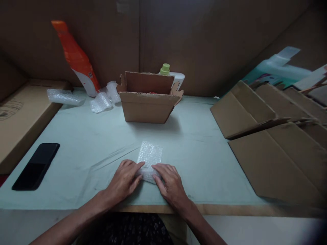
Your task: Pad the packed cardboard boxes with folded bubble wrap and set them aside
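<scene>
A sheet of bubble wrap lies on the table near its front edge, its far part flat and its near part rolled up. At the left end of the roll, my left hand grips it between thumb and fingers. My right hand holds the other end the same way, fingers over the top and thumb on the near side. Whether anything is inside the roll cannot be made out. Beyond the hands stands an open cardboard box, with a little of something red showing inside.
Bubble wrap pieces lie by an orange bottle at the back left. A phone rests at left beside a flat carton. Several cardboard boxes and a teal container occupy the right. A green-capped bottle stands behind the open box.
</scene>
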A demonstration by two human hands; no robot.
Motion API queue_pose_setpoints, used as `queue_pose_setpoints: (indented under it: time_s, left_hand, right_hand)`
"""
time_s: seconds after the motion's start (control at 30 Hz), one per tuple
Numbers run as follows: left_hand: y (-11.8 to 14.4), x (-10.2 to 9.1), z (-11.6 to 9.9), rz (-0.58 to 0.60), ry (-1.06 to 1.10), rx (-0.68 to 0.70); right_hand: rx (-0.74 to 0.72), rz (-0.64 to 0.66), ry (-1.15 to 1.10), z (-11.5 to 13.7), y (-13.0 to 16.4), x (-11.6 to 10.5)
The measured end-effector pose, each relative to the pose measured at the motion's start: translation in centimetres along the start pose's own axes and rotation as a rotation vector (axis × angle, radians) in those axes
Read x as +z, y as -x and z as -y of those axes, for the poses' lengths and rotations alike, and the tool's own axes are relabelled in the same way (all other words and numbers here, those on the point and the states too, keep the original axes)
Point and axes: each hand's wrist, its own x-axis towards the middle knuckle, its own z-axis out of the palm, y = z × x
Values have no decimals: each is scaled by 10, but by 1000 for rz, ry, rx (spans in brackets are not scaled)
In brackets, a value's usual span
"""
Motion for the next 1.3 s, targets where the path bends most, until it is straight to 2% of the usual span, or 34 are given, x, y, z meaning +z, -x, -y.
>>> queue_pose_setpoints:
  time_s: [0.1, 0.17, 0.23, 0.3, 0.4, 0.5, 0.57, 0.67, 0.73, 0.8, 0.87, 0.93, 1.03, 1.07, 1.13, 1.23, 1.3]
  left_hand:
    - [-19, 3, 7, 1, -124, -108]
    - [-28, 3, 10, -25, -165, -160]
    - [-28, 1, 10, -81, -74, -232]
    - [-20, -1, 6, -149, 178, -369]
    - [-7, -3, -4, -189, 720, -652]
    - [-6, -1, -16, -160, 1171, -828]
    - [-11, 2, -23, -204, 1348, -899]
    - [-17, 7, -30, -292, 1425, -938]
    - [-19, 9, -32, -286, 1373, -885]
    - [-22, 5, -30, -228, 1250, -789]
    - [-35, -10, -23, -211, 1045, -611]
    - [-62, -36, -11, -299, 714, -360]
    - [-124, -81, 12, -521, 87, -18]
    - [-144, -94, 20, -548, -78, 38]
    - [-176, -110, 31, -492, -319, 76]
    - [-188, -110, 36, -371, -487, 103]
    - [-178, -101, 35, -383, -512, 143]
  right_hand:
    - [-33, -52, 146, 3, 2, 0]
    - [-68, 14, 190, 3, -1, 1]
    - [-64, 60, 173, 0, -8, 2]
    - [-2, 31, 69, -4, -15, 4]
    - [186, -28, -235, -6, -22, 6]
    - [346, 58, -562, 0, -22, 6]
    - [368, 72, -613, 3, -19, 3]
    - [350, -30, -558, 4, -15, -3]
    - [367, -8, -635, 2, -14, -6]
    - [404, 56, -735, -1, -15, -9]
    - [441, 21, -745, -6, -18, -14]
    - [462, -68, -686, -12, -25, -26]
    - [391, -77, -570, -19, -41, -59]
    - [344, -45, -520, -19, -48, -74]
    - [242, -15, -392, -18, -63, -104]
    - [100, -148, -160, -11, -90, -148]
    - [-5, -288, 19, -6, -115, -174]
